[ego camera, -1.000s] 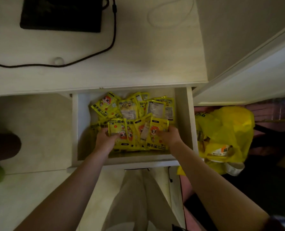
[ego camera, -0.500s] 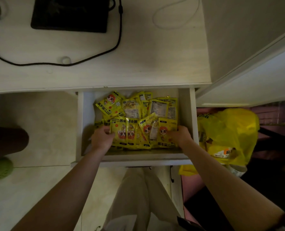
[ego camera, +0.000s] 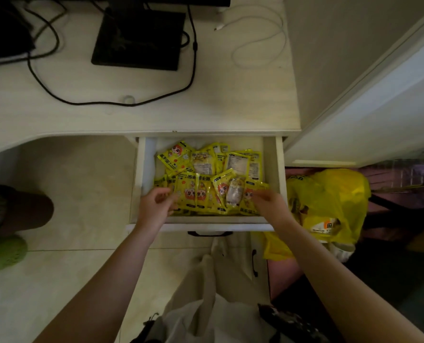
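Under the table's (ego camera: 230,95) 6 o'clock edge the drawer (ego camera: 271,164) stands pulled out, with a yellow bag (ego camera: 334,194) at its 3 o'clock. Packets (ego camera: 201,191) fill the drawer's middle and right: a loose heap toward 12 o'clock and an overlapping row at the 6 o'clock end. Half a second ago both hands clamped that row from its ends. Now the left hand (ego camera: 155,207), at the row's 9 o'clock end, has eased off. Its fingers (ego camera: 167,194) are loosely bent, with only the tips at the end packet, gripping nothing. The right hand (ego camera: 271,203), at the 3 o'clock end, bends its fingers over the last packet, but blur hides whether they pinch it. The row looks squared up, so the hands are probably letting go.
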The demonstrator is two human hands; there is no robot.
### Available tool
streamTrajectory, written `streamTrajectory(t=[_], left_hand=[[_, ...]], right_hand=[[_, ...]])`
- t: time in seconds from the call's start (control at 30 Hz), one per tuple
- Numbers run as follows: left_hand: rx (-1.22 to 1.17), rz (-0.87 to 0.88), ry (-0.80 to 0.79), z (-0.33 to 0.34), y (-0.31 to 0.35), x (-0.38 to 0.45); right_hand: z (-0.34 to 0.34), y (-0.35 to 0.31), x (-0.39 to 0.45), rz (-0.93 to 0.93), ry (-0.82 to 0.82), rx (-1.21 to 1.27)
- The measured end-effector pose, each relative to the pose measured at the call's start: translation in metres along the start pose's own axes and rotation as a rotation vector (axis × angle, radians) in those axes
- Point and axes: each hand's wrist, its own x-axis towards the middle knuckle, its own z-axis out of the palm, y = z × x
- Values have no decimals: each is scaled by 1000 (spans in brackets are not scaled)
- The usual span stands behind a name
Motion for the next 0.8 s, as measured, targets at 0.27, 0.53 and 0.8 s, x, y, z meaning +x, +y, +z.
streamTrajectory(t=[0.27,0.53,0.8], left_hand=[[-72,-116,-57,-14,-45,-45],[-399,-503,-152,-19,-68,-31],[-807,-595,-44,-9,-55,-13]], right_hand=[[23,47,-57,178,-14,401],[32,57,-42,493,16,859],[35,44,-27,481,42,1143]])
